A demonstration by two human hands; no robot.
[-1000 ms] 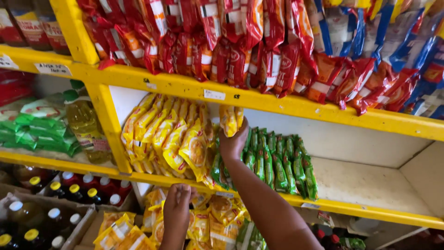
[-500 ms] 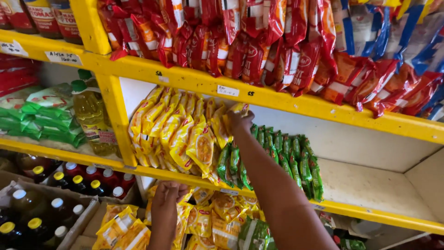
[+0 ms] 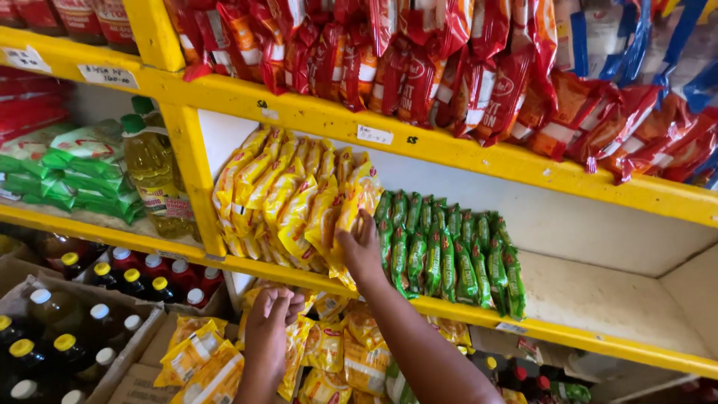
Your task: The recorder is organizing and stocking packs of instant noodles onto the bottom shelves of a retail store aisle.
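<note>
Nearest the camera, at about 6 o'clock, the left hand (image 3: 271, 323) reaches down into a cardboard box (image 3: 142, 383) of loose yellow packets (image 3: 329, 348) below the shelf. Its fingers are curled together on the top edge of one packet, though whether they actually pinch it I cannot tell. To the 8 o'clock side stand bottles with yellow, white and red caps (image 3: 112, 280) in open cartons.

A little further in, near the centre, the right hand (image 3: 360, 247) rests against the upright row of yellow packets on the shelf (image 3: 292, 198). Its fingers are spread and pressed flat on the last packet at the right end of the row (the thumb lies low on the packet's front), so it is touching, not clamped. Just beside that hand, toward 3 o'clock, stands a row of green packets (image 3: 449, 251), touching the yellow ones. Both rows sit on the yellow shelf (image 3: 598, 335), whose pale board is bare to the right.

At 9 o'clock, past a yellow upright, stands an oil bottle with a green cap (image 3: 153, 168) beside stacked green bags (image 3: 67, 168). Farthest off, at 12 o'clock, red packets (image 3: 419, 67) hang along the upper shelf.
</note>
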